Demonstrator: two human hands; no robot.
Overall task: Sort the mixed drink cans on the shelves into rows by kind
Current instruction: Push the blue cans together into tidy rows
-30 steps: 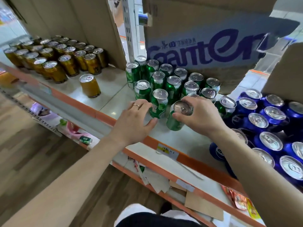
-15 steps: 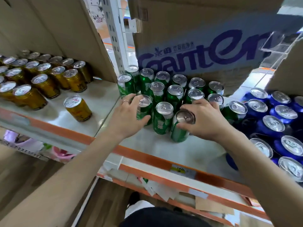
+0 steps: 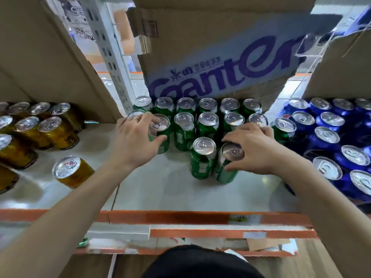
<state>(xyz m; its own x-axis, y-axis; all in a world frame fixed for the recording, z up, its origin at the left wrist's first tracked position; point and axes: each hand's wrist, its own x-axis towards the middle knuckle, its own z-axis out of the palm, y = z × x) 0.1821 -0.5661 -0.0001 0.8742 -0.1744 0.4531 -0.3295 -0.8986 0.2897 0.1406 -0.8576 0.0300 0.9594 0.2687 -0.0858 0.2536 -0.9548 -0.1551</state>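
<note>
Green cans [image 3: 207,125] stand in rows at the middle of the white shelf [image 3: 170,189]. My left hand [image 3: 134,141] grips a green can [image 3: 160,135] at the left end of the group, thumb in front and fingers over its top. My right hand [image 3: 255,147] grips another green can [image 3: 228,163] in the front row, beside a free green can [image 3: 202,157]. Gold cans [image 3: 48,129] are grouped at the left, with a single gold can [image 3: 70,171] apart in front. Blue cans [image 3: 329,137] fill the right.
A cardboard box [image 3: 220,63] with purple lettering hangs over the back of the green cans. Brown cardboard panels [image 3: 50,57] stand behind the gold cans and at the right. The shelf's orange front edge [image 3: 180,216] runs below my arms. A perforated metal upright [image 3: 108,53] stands at the back.
The view has swung to face the shelf more squarely. My left hand has closed round the left green can; my right hand still holds the front green can, pushed closer to its neighbour.
</note>
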